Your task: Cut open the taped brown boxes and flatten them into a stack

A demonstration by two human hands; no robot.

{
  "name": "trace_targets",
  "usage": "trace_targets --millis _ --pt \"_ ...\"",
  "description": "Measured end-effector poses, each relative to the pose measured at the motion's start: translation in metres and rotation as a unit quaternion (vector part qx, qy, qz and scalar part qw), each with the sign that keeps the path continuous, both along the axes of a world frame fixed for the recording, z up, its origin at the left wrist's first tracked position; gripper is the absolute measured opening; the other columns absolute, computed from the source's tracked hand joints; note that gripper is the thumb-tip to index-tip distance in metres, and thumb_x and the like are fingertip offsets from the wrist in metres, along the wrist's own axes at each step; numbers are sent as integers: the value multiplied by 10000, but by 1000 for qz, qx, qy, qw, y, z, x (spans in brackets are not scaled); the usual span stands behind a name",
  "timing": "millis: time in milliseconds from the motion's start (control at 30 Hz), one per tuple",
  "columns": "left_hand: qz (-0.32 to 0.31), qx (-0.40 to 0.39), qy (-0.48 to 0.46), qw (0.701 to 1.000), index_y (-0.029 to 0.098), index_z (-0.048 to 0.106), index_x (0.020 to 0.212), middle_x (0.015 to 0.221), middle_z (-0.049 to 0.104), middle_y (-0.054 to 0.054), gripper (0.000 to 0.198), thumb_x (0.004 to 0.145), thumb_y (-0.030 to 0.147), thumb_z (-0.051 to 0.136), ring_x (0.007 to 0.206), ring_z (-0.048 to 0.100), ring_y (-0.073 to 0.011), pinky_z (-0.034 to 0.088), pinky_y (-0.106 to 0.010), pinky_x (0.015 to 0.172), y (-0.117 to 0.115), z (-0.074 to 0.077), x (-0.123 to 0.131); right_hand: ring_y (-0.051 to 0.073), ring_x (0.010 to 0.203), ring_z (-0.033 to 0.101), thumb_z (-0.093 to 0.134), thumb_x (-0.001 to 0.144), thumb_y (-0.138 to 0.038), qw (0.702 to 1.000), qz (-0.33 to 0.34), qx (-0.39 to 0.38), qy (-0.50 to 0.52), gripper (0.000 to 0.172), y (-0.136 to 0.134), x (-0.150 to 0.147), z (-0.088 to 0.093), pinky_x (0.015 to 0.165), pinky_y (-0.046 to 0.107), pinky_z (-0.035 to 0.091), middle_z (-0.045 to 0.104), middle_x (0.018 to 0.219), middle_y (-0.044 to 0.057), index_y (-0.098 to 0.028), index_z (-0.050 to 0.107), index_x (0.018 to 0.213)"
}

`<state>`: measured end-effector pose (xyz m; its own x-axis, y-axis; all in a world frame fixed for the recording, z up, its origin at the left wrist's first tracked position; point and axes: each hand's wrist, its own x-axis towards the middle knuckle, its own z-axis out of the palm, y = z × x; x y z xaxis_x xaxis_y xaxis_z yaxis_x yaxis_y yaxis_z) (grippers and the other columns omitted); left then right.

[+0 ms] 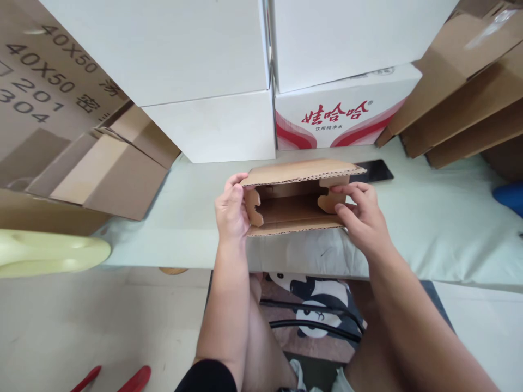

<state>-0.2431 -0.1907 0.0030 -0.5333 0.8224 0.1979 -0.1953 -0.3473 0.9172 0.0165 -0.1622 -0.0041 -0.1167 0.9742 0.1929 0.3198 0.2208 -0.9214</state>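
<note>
A small brown cardboard box (300, 172) is held between my two hands, its open side facing me and its inside bare. My left hand (232, 207) grips the left end, with the thumb beside a notched flap (254, 207). At the right end, my right hand (363, 215) has its thumb and fingers pinched at another notched flap (332, 201), which is folded inward. A black phone (373, 171) lies on the pale green cloth behind the box, partly hidden by it.
White cartons (208, 128) are stacked at the back, beside a carton with red lettering (343, 117). Brown cardboard boxes stand at left (118, 174) and right (466, 71). A pale green cloth (180, 218) covers the surface. Below lies a panda mat (318, 313) with black bars over it.
</note>
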Motion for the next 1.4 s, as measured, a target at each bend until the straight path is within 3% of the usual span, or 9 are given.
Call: trace_targets --millis 167,500,667,800,933,1000,1100,1267,1400 --pt "42 32 -6 999 206 782 738 1039 718 -73 430 663 615 892 774 663 -134 532 -243 583 1 2 1 303 1262 554 628 819 -371 1000 2 11 -2 334 -1 0 -1 998 530 604 471 1231 107 -255 712 1121" --pt "43 55 -16 997 222 710 662 964 623 -55 362 726 554 839 1168 635 -253 567 -268 722 -1 3 -1 301 1256 552 624 822 -377 1000 2 17 -2 328 -2 -1 -3 995 533 602 477 1217 109 -257 707 1116" --pt "2 -2 -14 1000 234 738 837 1161 625 -84 367 743 587 773 1095 636 -244 588 -293 760 -1 1 -3 293 1247 557 622 823 -372 1000 0 21 -9 322 -2 -2 -2 983 516 611 479 1220 110 -256 710 1110" --pt "-29 -20 -25 999 240 733 912 1154 642 -58 384 682 527 841 1063 653 -219 585 -305 860 0 0 -4 287 1245 552 627 824 -367 1000 5 27 -15 329 -1 -3 -3 979 506 613 478 1223 109 -257 707 1123" --pt "-56 -49 -36 997 249 701 999 1068 686 -59 579 736 764 720 981 696 -243 582 -357 799 -2 5 -3 293 1239 551 621 831 -367 999 7 33 -21 323 -1 -2 -4 984 516 609 476 1208 109 -253 706 1121" --pt "-50 -66 -30 996 243 694 980 1041 681 -59 633 721 820 699 917 694 -232 570 -349 750 -3 8 -3 294 1235 554 619 837 -371 999 9 36 -22 317 -2 -2 -4 989 523 607 476 1209 109 -253 701 1120" --pt "-11 -77 -8 997 214 691 834 1105 649 -62 548 617 686 867 919 662 -203 558 -315 743 -3 10 -4 294 1254 550 610 848 -366 999 12 41 -25 308 -2 -2 -4 980 513 615 477 1225 109 -262 688 1127" --pt "10 -51 54 997 186 499 549 1171 646 -97 542 645 551 888 1160 631 -281 550 -382 920 0 4 -6 297 1252 540 610 848 -378 999 13 37 -26 271 -2 -1 -7 961 508 622 476 1238 107 -265 669 1087" --pt "36 -30 63 997 196 325 595 1183 668 -85 677 590 464 946 1176 633 -261 534 -391 985 2 -1 -4 308 1270 505 606 855 -418 999 15 32 -22 293 -1 -1 -8 954 490 609 470 1234 119 -249 654 1090"
